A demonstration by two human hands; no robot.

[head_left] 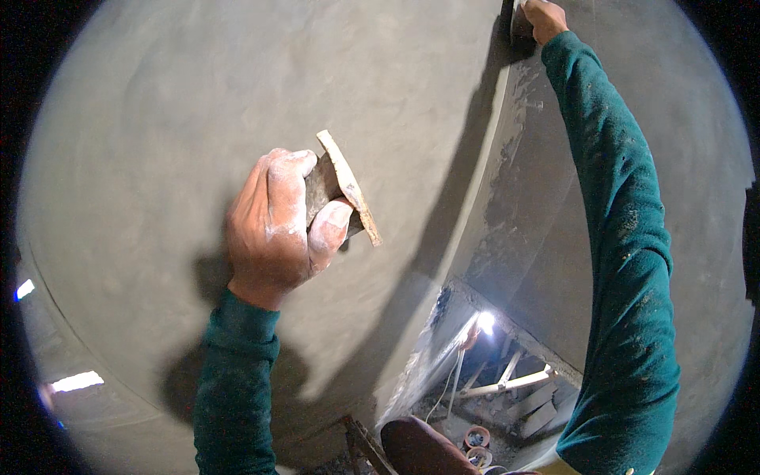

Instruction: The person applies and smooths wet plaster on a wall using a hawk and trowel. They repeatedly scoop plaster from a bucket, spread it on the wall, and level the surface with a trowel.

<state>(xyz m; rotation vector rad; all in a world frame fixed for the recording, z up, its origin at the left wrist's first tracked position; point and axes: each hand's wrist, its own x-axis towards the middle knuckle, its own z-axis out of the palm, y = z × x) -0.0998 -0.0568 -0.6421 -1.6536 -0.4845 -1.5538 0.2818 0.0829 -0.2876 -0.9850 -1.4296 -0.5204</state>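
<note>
My left hand [273, 222], dusted with pale powder, is closed round a small grey block with a pale strip [348, 186] along one side. The thumb presses near the strip, and the block is apart from the plastered wall [158, 158] behind it. Far up at the top edge, my right hand [545, 20] is closed on a dark tool [519, 24] by the wall's corner edge. Part of that tool is cut off by the frame, so its kind does not show fully.
A long vertical corner edge [475, 190] divides the wall from a darker face [538, 206] at right. Below, through an opening, are a bright lamp [485, 322], pale pipes [507, 384] and small round buckets [476, 437]. A brown rounded form [423, 447] stands at the bottom.
</note>
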